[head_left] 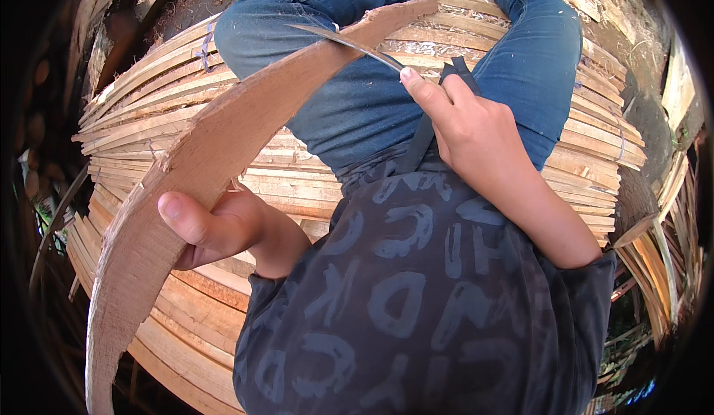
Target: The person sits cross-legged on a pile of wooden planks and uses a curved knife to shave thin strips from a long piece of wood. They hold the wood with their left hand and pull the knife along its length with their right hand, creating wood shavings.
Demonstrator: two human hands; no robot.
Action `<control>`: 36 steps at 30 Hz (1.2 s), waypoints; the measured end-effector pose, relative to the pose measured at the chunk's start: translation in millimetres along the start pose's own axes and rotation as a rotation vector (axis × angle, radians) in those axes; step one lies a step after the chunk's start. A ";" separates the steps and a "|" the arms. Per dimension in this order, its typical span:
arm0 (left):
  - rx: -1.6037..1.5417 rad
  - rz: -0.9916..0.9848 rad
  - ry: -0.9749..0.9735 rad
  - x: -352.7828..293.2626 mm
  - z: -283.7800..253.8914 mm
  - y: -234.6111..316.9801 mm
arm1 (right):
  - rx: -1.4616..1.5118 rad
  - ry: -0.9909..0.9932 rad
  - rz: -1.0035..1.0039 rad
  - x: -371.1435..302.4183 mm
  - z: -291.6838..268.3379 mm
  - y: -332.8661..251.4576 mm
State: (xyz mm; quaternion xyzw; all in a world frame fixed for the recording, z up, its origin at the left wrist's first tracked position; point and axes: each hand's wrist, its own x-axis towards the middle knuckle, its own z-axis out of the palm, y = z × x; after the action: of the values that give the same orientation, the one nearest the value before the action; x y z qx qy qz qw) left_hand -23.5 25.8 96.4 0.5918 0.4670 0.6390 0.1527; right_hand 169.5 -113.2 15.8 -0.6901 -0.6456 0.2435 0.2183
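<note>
A long, rough-edged brown wooden slat [223,132] slants across the view from the lower left to the upper middle, its far part over my leg. My left hand [227,225] grips its near half at the right edge, thumb on top. In my right hand [472,129] is a knife [364,49], its thin pointed blade lying across the slat's far part. My fist hides most of the handle. Frayed wood fibres show along the slat's edge beside my left hand. A dark strap-like piece [424,140] hangs below my right hand; what it belongs to I cannot tell.
Under my legs in blue jeans [387,110] lie many pale wooden strips [290,184] side by side, some tied with purple string [204,47]. Wood shavings [476,39] are scattered between my legs. A cut log [638,229] and loose strips stand at the right.
</note>
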 end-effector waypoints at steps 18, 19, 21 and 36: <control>0.031 0.040 0.036 1.7 4.9 -3.7 | -0.017 0.044 0.012 6.8 -14.3 -8.5; 0.036 0.045 0.031 1.0 4.9 -5.1 | 0.027 0.086 -0.010 2.8 -16.6 -16.5; 0.015 0.039 0.029 0.0 6.5 -3.5 | 0.108 0.182 -0.060 -5.0 -22.0 -32.4; -0.018 0.034 0.072 0.5 13.9 -2.7 | 0.101 0.233 -0.109 0.0 -20.6 -35.7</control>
State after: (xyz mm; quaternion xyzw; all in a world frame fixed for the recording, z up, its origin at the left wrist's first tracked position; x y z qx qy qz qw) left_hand -12.1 33.4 92.7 0.5749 0.4564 0.6665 0.1303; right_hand 154.2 -110.4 54.0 -0.6658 -0.6394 0.1817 0.3389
